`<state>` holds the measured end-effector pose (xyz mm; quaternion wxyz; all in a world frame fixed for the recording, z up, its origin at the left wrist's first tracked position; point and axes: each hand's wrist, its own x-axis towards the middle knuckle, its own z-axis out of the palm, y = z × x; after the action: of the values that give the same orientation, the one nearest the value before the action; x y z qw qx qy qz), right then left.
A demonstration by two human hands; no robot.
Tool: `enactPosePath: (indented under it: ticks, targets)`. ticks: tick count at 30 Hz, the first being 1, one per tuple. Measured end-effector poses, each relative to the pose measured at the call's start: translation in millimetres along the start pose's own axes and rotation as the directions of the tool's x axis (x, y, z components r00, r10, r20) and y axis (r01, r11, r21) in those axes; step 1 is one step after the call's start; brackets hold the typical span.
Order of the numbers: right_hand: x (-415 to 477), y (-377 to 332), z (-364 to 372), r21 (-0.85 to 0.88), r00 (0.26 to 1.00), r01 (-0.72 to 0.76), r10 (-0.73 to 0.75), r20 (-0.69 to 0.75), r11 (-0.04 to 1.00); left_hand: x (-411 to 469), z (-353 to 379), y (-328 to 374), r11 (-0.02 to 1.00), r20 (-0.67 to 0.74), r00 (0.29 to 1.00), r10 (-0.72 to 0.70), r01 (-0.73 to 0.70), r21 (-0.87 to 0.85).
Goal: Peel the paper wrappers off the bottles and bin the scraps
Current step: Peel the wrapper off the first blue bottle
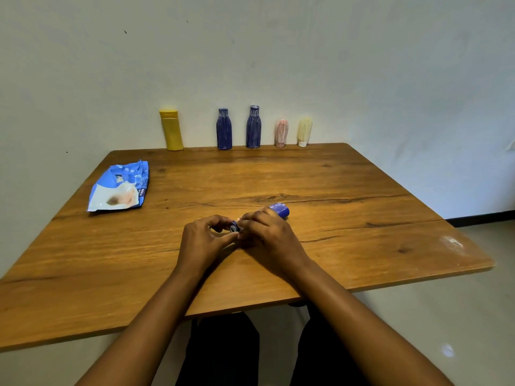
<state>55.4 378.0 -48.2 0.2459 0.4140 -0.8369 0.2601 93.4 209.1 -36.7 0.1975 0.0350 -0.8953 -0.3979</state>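
2 bare arms, 2 grips, meeting at centre.
Left forearm (pixel 145 327) and right forearm (pixel 359 324): both bare, entering from the lower edge and converging forward, wrists roughly straight. Left grip (pixel 202 240): back of hand up, thumb and fingers curled, pinching the left end of the blue bottle (pixel 280 210). Right grip (pixel 271 235): back of hand up, fingers curled over the bottle's body, knuckles raised. Fingertips of the 2 grips lie just beside each other.
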Motion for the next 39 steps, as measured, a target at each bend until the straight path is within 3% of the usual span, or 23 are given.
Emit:
enactPosePath:
  ticks: [4,9,13,18,20,22,24,26,30,32,35,37,39]
  targets:
    - [-1.6,11.3,-9.4,0.003,0.982,-0.141,0.14,-0.124,0.99,-0.4,3.5,-0.3,0.998,-0.029,0.998,0.058,-0.058,0.007]
    - [-1.6,0.3,-4.5,0.033,1.0,-0.015,0.015,0.01,0.999,1.8,3.9,-4.3,0.993,-0.026,0.994,0.11,-0.109,0.033]
    - [-2.7,17.9,-10.6,0.034,0.963,-0.246,0.248,-0.109,0.969,2.2,5.4,-3.0,0.995,-0.03,0.995,0.091,-0.09,0.046]
    - [-3.2,-5.6,-5.1,0.042,0.997,-0.069,0.068,0.03,0.997,0.1,3.5,-1.9,0.992,-0.021,0.993,0.12,-0.119,0.046]
    - [-3.8,6.7,-8.4,0.053,0.987,-0.163,0.163,-0.007,0.985,-0.5,2.9,-1.7,0.993,-0.03,0.994,0.109,-0.108,0.046]
    - [-3.2,30.6,-15.8,0.054,0.927,-0.365,0.368,-0.077,0.93,0.1,3.2,-1.3,0.995,-0.034,0.995,0.089,-0.087,0.045]
    - [-2.7,49.6,-22.8,0.079,0.873,-0.47,0.476,-0.102,0.879,0.4,4.1,-0.4,0.996,-0.031,0.996,0.079,-0.078,0.039]
    - [-1.3,42.0,-22.2,0.067,0.888,-0.448,0.452,-0.085,0.892,0.8,4.5,0.0,0.997,-0.028,0.997,0.071,-0.07,0.027]
    - [-7.1,4.1,-8.4,0.043,0.968,-0.25,0.25,-0.003,0.967,1.9,3.0,-1.2,0.998,-0.014,0.998,0.054,-0.054,0.015]
    - [-5.0,19.4,-11.8,0.056,0.929,-0.365,0.368,-0.049,0.929,2.1,3.7,-1.8,0.999,-0.006,0.999,0.045,-0.045,0.008]
    - [1.1,55.6,-25.1,0.088,0.807,-0.579,0.586,-0.078,0.81,2.7,3.8,-3.1,0.999,0.003,0.999,0.039,-0.039,0.002]
    - [3.0,54.1,-27.5,0.067,0.808,-0.582,0.586,-0.06,0.81,3.3,3.3,-2.5,1.0,0.013,1.0,0.028,-0.028,-0.007]
    - [1.3,30.2,-21.1,0.041,0.866,-0.498,0.499,-0.023,0.866,3.6,2.3,-1.7,1.0,0.019,1.0,0.012,-0.011,-0.008]
